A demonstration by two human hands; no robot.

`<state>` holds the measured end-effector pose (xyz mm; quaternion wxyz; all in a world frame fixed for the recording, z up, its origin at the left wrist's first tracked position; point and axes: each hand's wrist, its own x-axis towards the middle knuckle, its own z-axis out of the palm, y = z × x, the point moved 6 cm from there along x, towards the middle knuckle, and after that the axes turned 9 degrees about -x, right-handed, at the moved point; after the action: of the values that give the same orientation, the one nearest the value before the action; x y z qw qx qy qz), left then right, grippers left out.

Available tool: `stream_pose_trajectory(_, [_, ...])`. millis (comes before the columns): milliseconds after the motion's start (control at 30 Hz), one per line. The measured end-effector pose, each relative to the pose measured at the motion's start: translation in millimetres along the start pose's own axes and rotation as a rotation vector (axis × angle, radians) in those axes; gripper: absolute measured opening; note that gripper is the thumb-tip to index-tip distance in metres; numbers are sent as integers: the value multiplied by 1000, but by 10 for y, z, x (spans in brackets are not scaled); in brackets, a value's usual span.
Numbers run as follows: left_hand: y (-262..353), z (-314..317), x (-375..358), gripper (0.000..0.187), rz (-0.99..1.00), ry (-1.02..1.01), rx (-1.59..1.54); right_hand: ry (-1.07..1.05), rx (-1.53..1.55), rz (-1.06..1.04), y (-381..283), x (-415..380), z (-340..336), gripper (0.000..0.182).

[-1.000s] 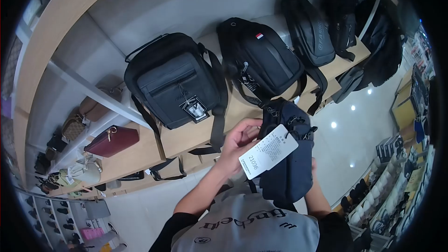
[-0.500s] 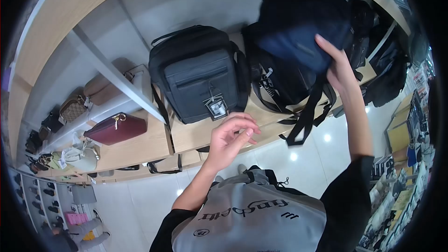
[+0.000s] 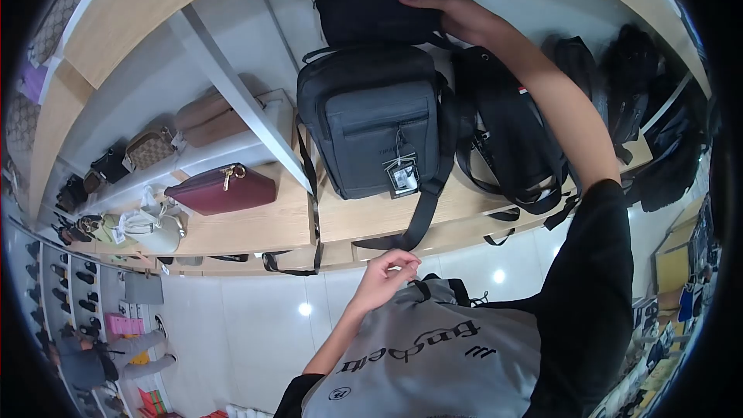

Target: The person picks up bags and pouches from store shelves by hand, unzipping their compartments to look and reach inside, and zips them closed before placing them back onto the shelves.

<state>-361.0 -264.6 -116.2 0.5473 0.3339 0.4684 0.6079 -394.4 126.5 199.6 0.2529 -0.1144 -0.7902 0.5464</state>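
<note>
Black, the held bag (image 3: 368, 4) was clasped in the right hand (image 3: 464, 19), thumb across its front, fingers hidden, just above the upright backpack (image 3: 375, 143) on the shelf (image 3: 348, 220); the left hand (image 3: 385, 277) hung half-curled and empty near the shirt (image 3: 433, 371)

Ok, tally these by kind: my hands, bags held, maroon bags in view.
Hands: 2, right hand and left hand
Bags held: 1, the black bag
Maroon bags: 1, the maroon bag
Total: 4
</note>
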Motion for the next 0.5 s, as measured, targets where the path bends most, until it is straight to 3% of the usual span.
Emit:
stream_pose_trajectory(167, [-288, -149, -59, 12, -60, 26, -1, -51, 98, 87, 311, 123, 82, 83])
stream_pose_trajectory(367, [-103, -229, -58, 8, 112, 339, -136, -23, -76, 56, 389, 15, -121, 85])
stream_pose_trajectory(467, [655, -32, -333, 14, 755, 563, 760, -5, -122, 151, 449, -150, -97, 86])
stream_pose_trajectory(500, [1018, 107, -342, 25, 946, 649, 841, 0, -129, 201, 498, -199, -75, 87])
